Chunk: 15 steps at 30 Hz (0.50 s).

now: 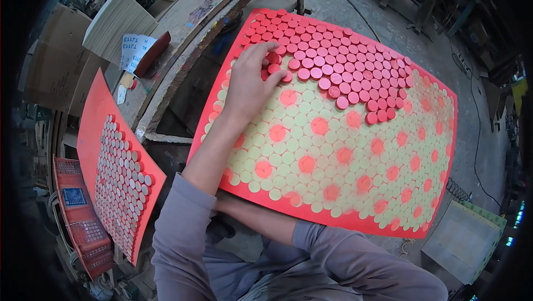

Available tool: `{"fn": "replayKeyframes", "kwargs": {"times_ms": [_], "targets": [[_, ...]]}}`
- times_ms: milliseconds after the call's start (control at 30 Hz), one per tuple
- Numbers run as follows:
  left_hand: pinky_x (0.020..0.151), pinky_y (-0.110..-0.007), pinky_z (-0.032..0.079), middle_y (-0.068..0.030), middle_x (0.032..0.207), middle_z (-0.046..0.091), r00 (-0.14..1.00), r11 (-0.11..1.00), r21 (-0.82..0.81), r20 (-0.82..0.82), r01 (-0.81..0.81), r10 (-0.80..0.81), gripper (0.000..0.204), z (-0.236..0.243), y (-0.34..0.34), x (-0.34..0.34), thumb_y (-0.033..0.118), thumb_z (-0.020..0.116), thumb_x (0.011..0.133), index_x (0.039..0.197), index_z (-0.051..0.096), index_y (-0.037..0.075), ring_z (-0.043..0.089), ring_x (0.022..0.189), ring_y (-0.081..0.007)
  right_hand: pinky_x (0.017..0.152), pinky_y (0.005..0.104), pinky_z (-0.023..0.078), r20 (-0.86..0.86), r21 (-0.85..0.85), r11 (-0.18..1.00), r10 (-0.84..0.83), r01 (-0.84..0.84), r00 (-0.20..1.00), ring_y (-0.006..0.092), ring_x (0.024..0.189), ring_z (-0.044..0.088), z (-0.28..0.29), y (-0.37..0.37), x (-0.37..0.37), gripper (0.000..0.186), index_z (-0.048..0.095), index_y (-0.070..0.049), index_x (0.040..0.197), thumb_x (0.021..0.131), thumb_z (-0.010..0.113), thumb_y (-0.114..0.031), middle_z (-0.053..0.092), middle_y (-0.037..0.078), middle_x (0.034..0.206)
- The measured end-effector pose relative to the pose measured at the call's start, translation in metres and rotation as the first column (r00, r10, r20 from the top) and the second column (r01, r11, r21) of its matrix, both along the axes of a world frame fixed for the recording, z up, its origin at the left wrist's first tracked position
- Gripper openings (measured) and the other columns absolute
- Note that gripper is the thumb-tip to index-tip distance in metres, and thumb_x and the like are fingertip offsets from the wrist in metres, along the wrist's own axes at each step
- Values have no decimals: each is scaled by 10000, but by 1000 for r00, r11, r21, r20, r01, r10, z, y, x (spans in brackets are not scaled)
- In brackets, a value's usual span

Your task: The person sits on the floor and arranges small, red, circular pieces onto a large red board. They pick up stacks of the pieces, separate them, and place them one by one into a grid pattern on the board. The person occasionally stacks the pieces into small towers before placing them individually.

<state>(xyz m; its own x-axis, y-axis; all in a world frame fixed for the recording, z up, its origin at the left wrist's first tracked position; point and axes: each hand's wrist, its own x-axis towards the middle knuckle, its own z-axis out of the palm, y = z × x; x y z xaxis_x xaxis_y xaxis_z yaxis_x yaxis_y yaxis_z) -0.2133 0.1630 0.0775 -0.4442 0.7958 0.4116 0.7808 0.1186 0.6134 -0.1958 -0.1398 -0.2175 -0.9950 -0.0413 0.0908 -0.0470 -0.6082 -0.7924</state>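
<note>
My left hand (252, 76) is at the upper left of a red board (277, 215), its thumb and fingers closed round red discs (273, 67) at the edge of a packed patch of red discs (366, 76). Below that patch, the board shows pale yellow circles (294, 134) with scattered blurred red spots among them. My right forearm (261, 220) reaches leftward beneath the board's lower edge, behind my left arm; that hand is hidden.
At left, another red board (91, 107) carries pale-topped discs over red crates (89, 229). A worn workbench (172, 34) holds stacked pale sheets (116, 23). A hose or cable (355, 7) lies on the floor. A pale panel (461, 240) stands lower right.
</note>
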Motion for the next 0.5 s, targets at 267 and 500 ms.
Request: {"fn": "replayKeyframes", "kwargs": {"times_ms": [267, 500], "targets": [[758, -285, 503, -65, 1034, 670, 995, 998, 51, 95, -41, 36, 458, 4, -21, 13, 54, 748, 784, 1214, 591, 33, 606, 858, -139, 982, 344, 471, 15, -39, 999, 8, -7, 1000, 217, 1212, 549, -8, -7, -2, 432, 578, -74, 1297, 951, 592, -333, 571, 93, 1337], [831, -331, 457, -42, 1008, 674, 988, 998, -19, -147, -61, 58, 499, -6, -34, 4, 99, 773, 759, 1220, 588, 61, 603, 940, -184, 986, 342, 467, 27, -58, 998, 13, -11, 1000, 214, 1211, 545, -13, -17, -1, 426, 572, -74, 1299, 955, 585, -326, 567, 93, 1336]]}}
